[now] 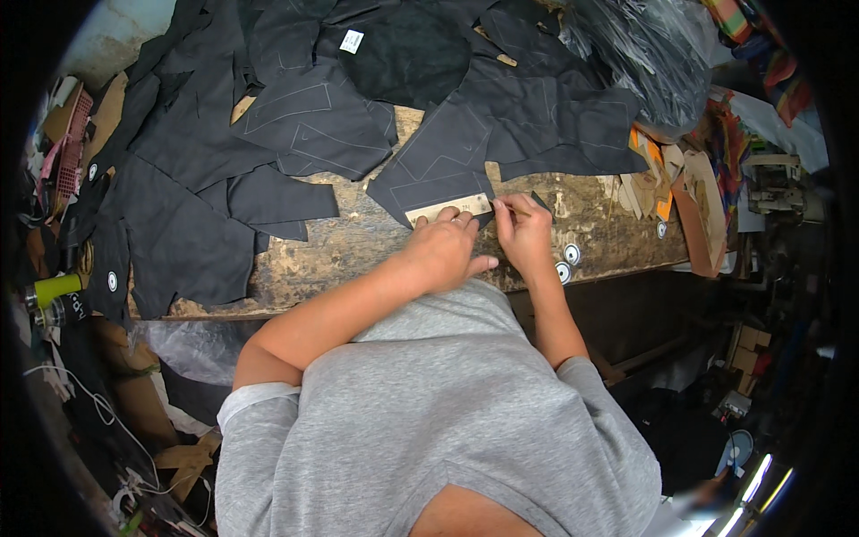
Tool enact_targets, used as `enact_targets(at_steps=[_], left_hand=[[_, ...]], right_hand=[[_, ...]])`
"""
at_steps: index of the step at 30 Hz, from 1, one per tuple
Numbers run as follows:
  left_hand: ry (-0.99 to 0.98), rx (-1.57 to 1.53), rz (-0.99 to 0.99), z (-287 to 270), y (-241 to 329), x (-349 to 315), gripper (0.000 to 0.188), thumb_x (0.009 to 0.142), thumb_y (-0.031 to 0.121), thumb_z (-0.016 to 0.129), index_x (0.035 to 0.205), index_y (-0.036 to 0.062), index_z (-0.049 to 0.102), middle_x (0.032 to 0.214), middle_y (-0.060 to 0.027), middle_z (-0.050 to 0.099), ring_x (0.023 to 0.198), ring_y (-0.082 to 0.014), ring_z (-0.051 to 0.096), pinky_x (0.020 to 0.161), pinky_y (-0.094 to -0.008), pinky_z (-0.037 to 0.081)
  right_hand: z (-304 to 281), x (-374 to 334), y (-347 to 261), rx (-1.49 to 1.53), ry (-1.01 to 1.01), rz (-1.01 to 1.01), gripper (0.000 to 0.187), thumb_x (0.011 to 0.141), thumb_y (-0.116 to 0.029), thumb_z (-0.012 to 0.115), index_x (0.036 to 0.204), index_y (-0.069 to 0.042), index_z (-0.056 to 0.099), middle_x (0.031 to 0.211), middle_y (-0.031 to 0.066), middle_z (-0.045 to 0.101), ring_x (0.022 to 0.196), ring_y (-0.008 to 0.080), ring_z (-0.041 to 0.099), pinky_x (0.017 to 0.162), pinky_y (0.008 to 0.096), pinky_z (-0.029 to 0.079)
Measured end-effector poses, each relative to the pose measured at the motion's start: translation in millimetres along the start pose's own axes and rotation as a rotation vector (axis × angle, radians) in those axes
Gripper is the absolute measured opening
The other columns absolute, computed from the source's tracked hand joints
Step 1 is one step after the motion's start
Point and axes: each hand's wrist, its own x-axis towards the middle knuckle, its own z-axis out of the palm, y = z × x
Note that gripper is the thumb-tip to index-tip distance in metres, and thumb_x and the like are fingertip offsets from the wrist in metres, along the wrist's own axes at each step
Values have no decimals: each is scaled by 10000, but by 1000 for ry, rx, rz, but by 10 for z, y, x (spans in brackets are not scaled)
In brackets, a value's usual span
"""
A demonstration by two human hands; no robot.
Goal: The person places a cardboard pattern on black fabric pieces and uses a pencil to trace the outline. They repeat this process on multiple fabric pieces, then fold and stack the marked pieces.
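A pale narrow template strip (470, 206) lies on a dark grey leather piece (428, 161) near the front edge of the workbench. My left hand (444, 254) rests on the strip, fingertips pressing its near side and thumb stretched out to the right. At the strip's right end, my right hand (527, 234) is closed in a pinch. Whatever sits between its fingertips is too small to make out. Thin light outlines are drawn on this piece and on the neighbouring leather piece (313, 134).
More dark leather pieces (188, 219) overlap across the left and back of the worn wooden bench (358, 259). Crumpled clear plastic (649, 67) lies at the back right. Cardboard templates (649, 192) are piled below it. Round white-and-black discs (573, 254) sit along the bench's front edge.
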Motion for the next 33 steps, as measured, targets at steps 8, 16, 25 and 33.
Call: enact_targets(at_steps=[8,16,25,33], left_hand=[[-195,-586,-32,-503,-471,253,898,917,682,169,1396,-62,323,1372,-229,449,1275,-334,434,982,-373,416],[-208,-717,-125,-462,-532,311,899,903,707,181,1420,-15,317,1339,-189,498,1209,-299,503,879,-335,477],[-21,-442,12,-394,-462,285,757,913,600,393,1292,-47,489,1192,-186,607,1107,-294,563,879,-361,476],[657,-67,133,200,-605,-101,307,687,140,767,970,52,691,943,-67,662,911,-253,572,795,-358,480]], right_hand=[[200,-124,-298,281,-256,12,92,809,-38,644,806,53,658,753,159,663,630,278,637,588,326,488],[416,-128,-374,304,-278,-90,89,809,-39,651,826,45,676,801,164,677,701,291,663,672,355,522],[-187,15,-8,-413,116,-23,73,803,-17,636,840,39,666,822,195,649,662,330,641,609,359,515],[95,-106,-12,187,46,132,159,850,-79,637,776,62,639,705,154,637,559,225,614,520,297,466]])
